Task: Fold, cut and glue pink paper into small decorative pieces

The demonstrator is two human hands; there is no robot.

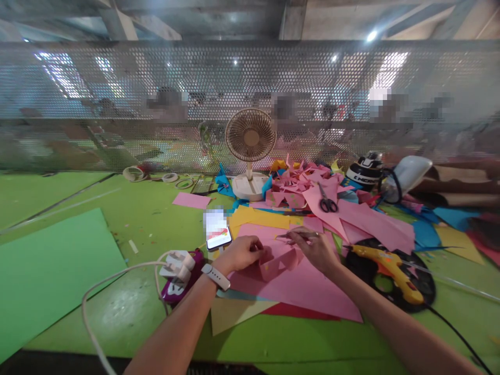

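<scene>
Reference point for clock directions: the folded pink paper piece, 12 o'clock being away from the wearer.

Near zone. The green table runs along 6 o'clock. Above it lie a tan sheet and a large pink sheet; the piece rests over the latter.

Work zone. Left hand, 10 o'clock: thumb and bent fingers gather at the near-left end of the piece. Whether paper is clamped between them cannot be told. Right hand, 2 o'clock: fingers pinch a slim tool, its tip pointing left. The tool type cannot be identified.

Handling. The piece should be light and springy, and should crease or crush under pressure. Grip lightly at a folded edge or corner; avoid pressing on the unsupported wall. Its left end is partly covered by fingers, and its full shape is hard to make out.

Side positions. 9 o'clock: white plug. 10 o'clock: phone, display partly blurred. 3 o'clock: yellow glue gun on a black disc, its cable cut off by the frame.

Far zone. 1 o'clock: scissors on loose pink paper. 12 o'clock: fan, with a heap of pink cut-outs to its right; individual pieces overlap and cannot be counted. Beyond, a perforated screen obscures the background.
</scene>
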